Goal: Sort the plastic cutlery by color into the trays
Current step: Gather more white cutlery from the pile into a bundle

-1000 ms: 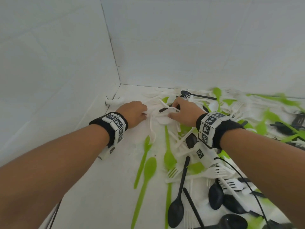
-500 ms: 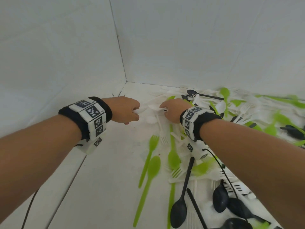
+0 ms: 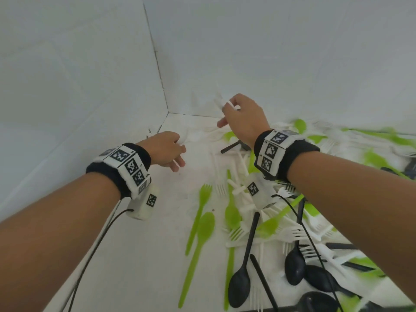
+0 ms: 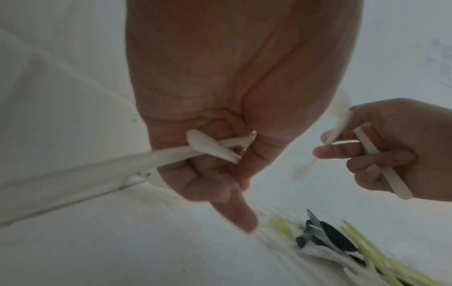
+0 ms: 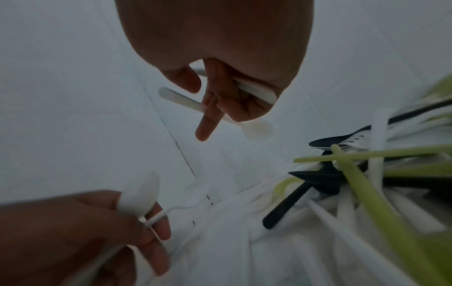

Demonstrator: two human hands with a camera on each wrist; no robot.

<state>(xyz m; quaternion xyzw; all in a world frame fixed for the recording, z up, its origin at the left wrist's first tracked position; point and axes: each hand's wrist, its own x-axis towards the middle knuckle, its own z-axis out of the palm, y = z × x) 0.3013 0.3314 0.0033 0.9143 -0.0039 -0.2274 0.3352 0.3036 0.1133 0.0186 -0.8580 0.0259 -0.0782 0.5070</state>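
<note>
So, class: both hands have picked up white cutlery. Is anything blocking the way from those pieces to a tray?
Cannot be judged: no tray is in view. The left hand and right hand hold white cutlery above the mixed pile.

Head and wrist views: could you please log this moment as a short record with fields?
left hand: grips white cutlery, spoon included
right hand: raised, grips white cutlery pieces
pile: green, black and white cutlery mixed on the white surface, below and right of the hands
apart from pile: green fork, green spoon
trays: none in view
</note>
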